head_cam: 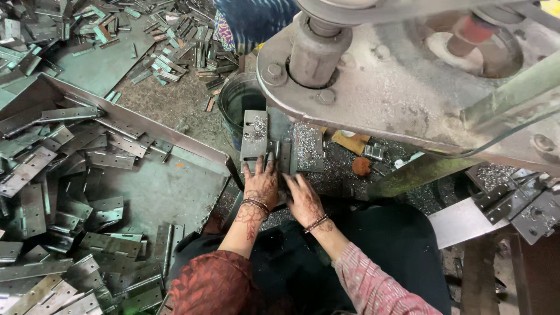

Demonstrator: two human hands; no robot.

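My left hand (262, 182) lies flat with fingers spread on the near end of a grey metal hinge plate (255, 133) that rests on the press bed under the machine head. My right hand (303, 197) rests just to the right of it on the bed, fingers apart, touching the plate's edge near a vertical guide piece (284, 156). Both wrists wear bead bracelets and show dark henna patterns. A second plate (308, 147) covered in shiny metal chips lies to the right.
A large grey press machine (402, 76) overhangs the work spot. A metal tray (163, 192) on the left holds several hinge plates. A dark bucket (238, 99) stands behind the bed. More hinges lie on the right (519, 201) and on the floor (169, 35).
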